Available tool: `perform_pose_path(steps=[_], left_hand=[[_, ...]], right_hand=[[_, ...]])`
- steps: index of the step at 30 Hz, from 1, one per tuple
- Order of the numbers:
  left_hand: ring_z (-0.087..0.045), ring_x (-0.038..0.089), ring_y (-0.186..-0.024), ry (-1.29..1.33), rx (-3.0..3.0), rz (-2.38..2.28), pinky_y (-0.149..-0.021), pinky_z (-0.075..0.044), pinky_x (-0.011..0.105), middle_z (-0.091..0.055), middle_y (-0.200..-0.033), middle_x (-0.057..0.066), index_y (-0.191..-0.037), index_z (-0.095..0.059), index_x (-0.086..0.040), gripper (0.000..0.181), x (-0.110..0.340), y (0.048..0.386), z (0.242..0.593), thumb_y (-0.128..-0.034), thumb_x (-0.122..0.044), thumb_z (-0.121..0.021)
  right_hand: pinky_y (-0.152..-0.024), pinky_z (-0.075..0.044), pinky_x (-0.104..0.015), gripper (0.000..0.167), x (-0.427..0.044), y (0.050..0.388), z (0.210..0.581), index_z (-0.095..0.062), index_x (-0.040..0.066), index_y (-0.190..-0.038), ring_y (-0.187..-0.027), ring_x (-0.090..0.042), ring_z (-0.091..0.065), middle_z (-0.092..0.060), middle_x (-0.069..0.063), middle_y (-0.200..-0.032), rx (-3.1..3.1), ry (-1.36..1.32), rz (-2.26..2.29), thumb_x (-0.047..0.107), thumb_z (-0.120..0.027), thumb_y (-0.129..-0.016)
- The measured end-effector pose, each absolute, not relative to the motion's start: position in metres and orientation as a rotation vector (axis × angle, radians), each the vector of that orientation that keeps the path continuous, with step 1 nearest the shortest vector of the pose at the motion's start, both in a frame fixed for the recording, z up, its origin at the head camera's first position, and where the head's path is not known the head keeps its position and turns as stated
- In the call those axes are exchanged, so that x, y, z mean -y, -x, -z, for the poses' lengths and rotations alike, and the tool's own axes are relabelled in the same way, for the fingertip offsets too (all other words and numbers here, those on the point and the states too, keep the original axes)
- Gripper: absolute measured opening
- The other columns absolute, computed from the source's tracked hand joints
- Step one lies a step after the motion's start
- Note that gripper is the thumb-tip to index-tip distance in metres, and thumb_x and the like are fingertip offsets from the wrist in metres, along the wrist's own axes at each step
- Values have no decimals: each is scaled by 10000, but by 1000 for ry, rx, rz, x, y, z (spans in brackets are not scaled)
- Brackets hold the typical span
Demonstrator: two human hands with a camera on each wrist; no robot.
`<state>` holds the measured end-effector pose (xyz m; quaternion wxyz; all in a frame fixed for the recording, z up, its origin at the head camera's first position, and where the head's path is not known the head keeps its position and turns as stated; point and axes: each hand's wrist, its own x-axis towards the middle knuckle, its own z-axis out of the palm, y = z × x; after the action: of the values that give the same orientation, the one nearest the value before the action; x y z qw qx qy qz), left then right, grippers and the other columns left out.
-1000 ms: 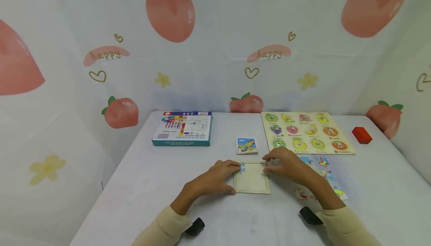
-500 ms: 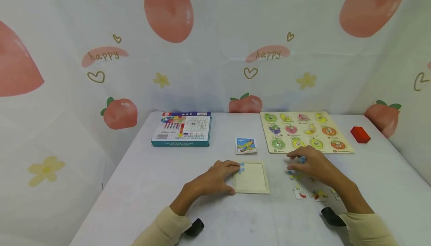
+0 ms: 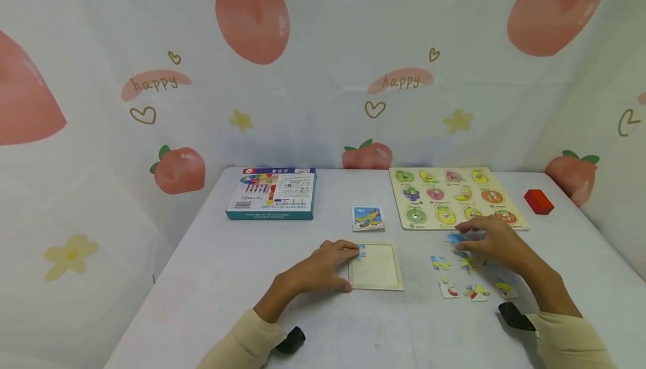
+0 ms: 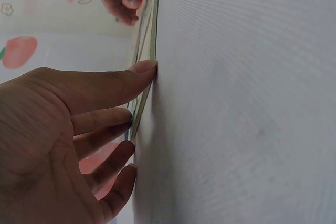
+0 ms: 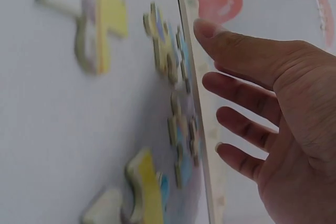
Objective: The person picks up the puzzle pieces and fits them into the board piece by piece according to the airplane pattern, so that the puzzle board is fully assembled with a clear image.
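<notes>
In the head view my left hand holds the left side of a small square wooden puzzle tray. Its thumb is at the near-left corner, and its fingers reach the far-left corner. A blue puzzle piece lies there inside the tray, partly covered by a fingertip. My right hand hovers over loose jigsaw pieces to the right, thumb and fingers apart. The right wrist view shows nothing between the fingers of the right hand. Some blue pieces are partly hidden beneath it; a yellow-and-blue piece lies nearer the tray.
A picture card with a yellow plane lies behind the tray. At the back right is a wooden fruit board, with a red block beside it. A flat teal-edged box lies at the back left. Several pieces lie nearer the front.
My right hand has moved from the tray's right edge rightward to above the loose pieces, uncovering several of them. The left hand and tray have stayed in place.
</notes>
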<state>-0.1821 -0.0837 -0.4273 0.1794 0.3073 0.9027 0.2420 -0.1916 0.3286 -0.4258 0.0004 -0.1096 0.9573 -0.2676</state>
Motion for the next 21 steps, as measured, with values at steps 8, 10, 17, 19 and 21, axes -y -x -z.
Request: perform_pose_path(steps=[8, 10, 17, 19, 21], left_hand=[[-420, 212, -1416, -859, -2543, -698, -1186, -403, 411, -471, -1618, -35, -1572, -525, -116, 770, 84, 183, 426, -900, -271, -869], [-423, 216, -1414, -862, -2543, -697, -1184, -405, 414, -474, -1617, -32, -1571, -526, -115, 771, 84, 183, 426, -898, -269, -870], [-429, 217, -1400, -857, -2538, -701, -1173, -417, 418, -478, -1612, -30, -1566, -533, -119, 767, 83, 183, 427, -894, -266, -871], [-427, 214, -1400, -855, -2537, -702, -1173, -416, 419, -477, -1614, -33, -1567, -533, -121, 769, 83, 183, 427, -893, -268, -872], [-424, 208, -1406, -850, -2540, -696, -1179, -412, 413, -473, -1617, -40, -1571, -529, -129, 772, 83, 184, 428, -894, -271, -871]], right_hand=[[-924, -457, -619, 500, -339, 193, 430, -773, 16, -1230, -1138, -403, -526, -736, -199, -1190, -2999, 301, 799, 356, -872, -878], [-914, -440, -586, 476, -340, 194, 431, -779, 15, -1218, -1099, -373, -548, -752, -157, -1134, -3003, 327, 797, 339, -872, -882], [-1207, -114, -735, 402, -339, 197, 436, -785, 3, -1197, -1176, -477, -609, -730, -204, -1162, -2959, 356, 858, 270, -855, -904], [-1213, -51, -747, 384, -339, 198, 436, -789, 0, -1180, -1187, -495, -603, -718, -223, -1172, -2952, 355, 863, 263, -853, -907], [-1200, -118, -735, 365, -338, 197, 436, -797, 8, -1162, -1158, -467, -617, -723, -207, -1158, -2957, 353, 853, 258, -856, -903]])
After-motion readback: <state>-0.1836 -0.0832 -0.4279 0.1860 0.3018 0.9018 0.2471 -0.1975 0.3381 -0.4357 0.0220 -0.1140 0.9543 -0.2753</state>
